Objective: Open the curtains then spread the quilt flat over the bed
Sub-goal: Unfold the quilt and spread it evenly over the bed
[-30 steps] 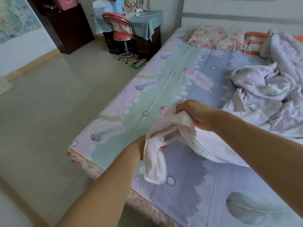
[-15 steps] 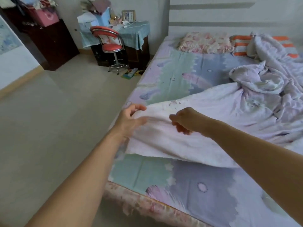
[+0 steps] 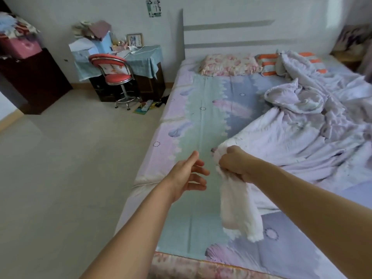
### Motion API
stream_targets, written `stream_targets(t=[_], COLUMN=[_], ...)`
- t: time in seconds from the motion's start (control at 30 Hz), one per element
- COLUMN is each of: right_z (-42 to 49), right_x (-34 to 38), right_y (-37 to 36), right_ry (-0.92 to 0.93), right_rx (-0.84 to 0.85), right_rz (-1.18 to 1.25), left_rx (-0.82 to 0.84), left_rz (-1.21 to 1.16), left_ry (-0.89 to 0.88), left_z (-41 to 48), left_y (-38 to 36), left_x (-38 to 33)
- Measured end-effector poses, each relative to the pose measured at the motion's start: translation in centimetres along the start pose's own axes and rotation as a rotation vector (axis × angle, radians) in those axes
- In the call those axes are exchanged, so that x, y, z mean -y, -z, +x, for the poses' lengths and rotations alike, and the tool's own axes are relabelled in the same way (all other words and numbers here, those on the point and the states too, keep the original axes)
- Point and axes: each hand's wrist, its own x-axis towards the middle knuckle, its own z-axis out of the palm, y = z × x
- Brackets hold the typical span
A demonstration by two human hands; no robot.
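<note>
A pale lilac quilt (image 3: 314,129) lies crumpled over the right half of the bed (image 3: 203,125), which has a feather-print sheet in mint, pink and blue. My right hand (image 3: 234,164) is closed on a bunched corner of the quilt, held above the sheet, and a white end of it hangs down below my fist. To its left my left hand (image 3: 190,177) hovers with its fingers apart and nothing in it, a short gap from the quilt corner. No curtains are in view.
Two pillows, a floral pillow (image 3: 228,64) and an orange-striped pillow (image 3: 267,64), lie at the headboard (image 3: 227,37). Left of the bed stand a red swivel chair (image 3: 116,77), a cloth-covered desk (image 3: 141,55) and a dark cabinet (image 3: 30,77). Tiled floor (image 3: 70,168) stretches along the bed's left side.
My left hand has let go of the quilt edge and now hangs open. The quilt corner is bunched in my right hand again, and the view has pulled back and up.
</note>
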Motion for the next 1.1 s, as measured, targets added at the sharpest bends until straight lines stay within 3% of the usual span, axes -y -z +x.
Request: stream_targets(t=[0.07,0.13,0.23,0.4,0.57,0.77,0.9,1.1], right_z=[-0.3,-0.5,-1.4,-3.3,-5.1,-6.7,-8.4,-11.0], right_x=[0.2,0.4,1.2,2.7,2.7,1.6,1.8,3.1], right_y=[-0.5,-1.0,-1.0,-1.8,-4.6,-9.4,-12.0,-16.0], right_ry=[0.013,0.047,0.078,0.042,-0.063,-0.156,-0.160,-0.229], right_rx=[0.021,0.073,0.102,0.103,-0.034,-0.407,-0.581,-0.552], right_rz=[-0.004,0.031,-0.004,-0.358,-0.513,-0.719,-0.752,-0.811], left_rx=[0.004,0.110,0.151,0.158,0.177,0.326,0.315,0.302], left_rz=[0.007,-0.015,-0.176,-0.295,-0.465,-0.501,-0.502,-0.303], left_ry=[0.079,0.145,0.164,0.156,0.140,0.154,0.139,0.031], left_z=[1.3,2.4,4.2,7.9,9.6,9.2,8.5,6.7], left_y=[-0.6,-1.3,-2.1,-2.2,0.7,5.5,6.4,9.7], left_x=[-0.1,-0.2,-1.3,-2.6,-4.4,-6.5,-6.6,-4.9])
